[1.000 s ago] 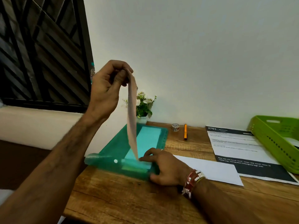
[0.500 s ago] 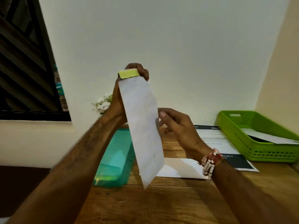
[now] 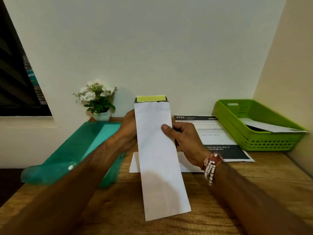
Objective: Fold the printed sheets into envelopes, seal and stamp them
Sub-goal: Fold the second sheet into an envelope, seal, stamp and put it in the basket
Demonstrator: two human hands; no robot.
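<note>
A long white envelope stands upright in front of me above the wooden desk, its flap with a yellow strip at the top. My left hand grips its left edge from behind. My right hand pinches the right edge, thumb on the front face. A folded white sheet lies flat on the desk behind the envelope. A printed sheet with dark bands lies further right.
A green plastic folder lies on the desk's left side, holding pale paper. A small pot of white flowers stands at the wall. A lime-green tray with papers sits at the right, by the side wall.
My left hand lifted the envelope out of the green folder and brought it to the centre, lower than half a second ago. My right hand left the folder and took hold of the envelope's right edge.
</note>
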